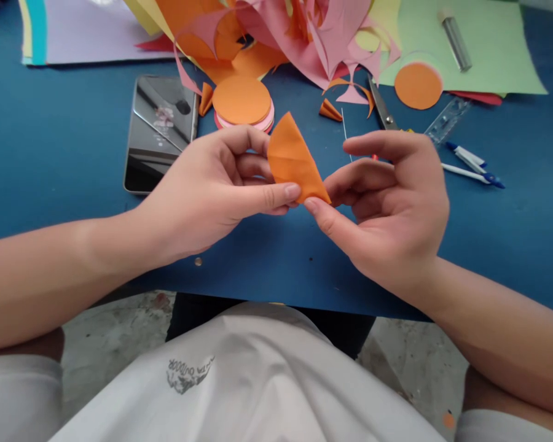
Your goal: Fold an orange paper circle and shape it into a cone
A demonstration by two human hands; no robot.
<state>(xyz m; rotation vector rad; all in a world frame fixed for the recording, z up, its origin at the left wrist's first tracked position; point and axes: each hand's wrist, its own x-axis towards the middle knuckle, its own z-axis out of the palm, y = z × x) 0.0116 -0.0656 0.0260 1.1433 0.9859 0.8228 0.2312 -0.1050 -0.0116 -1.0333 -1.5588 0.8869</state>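
Between my two hands is an orange folded paper piece (291, 156), roughly a half circle with crease lines across it. My left hand (230, 178) grips its left side, thumb in front and fingers behind. At the lower right corner, my right hand (387, 202) pinches the paper between thumb and a finger, while its index finger is lifted off. Just beyond the left fingers lies a stack of paper circles (241, 98), orange on top with pink and red below. Small folded orange cones (330, 110) rest on the table behind the paper.
A dark shiny phone (159, 135) lies left on the blue table (74, 153). Pink and orange paper scraps (299, 37) pile up at the back. Scissors (381, 107), a clear ruler (448, 120), pens (472, 166) and an orange circle (418, 85) are at right, near green paper (498, 55).
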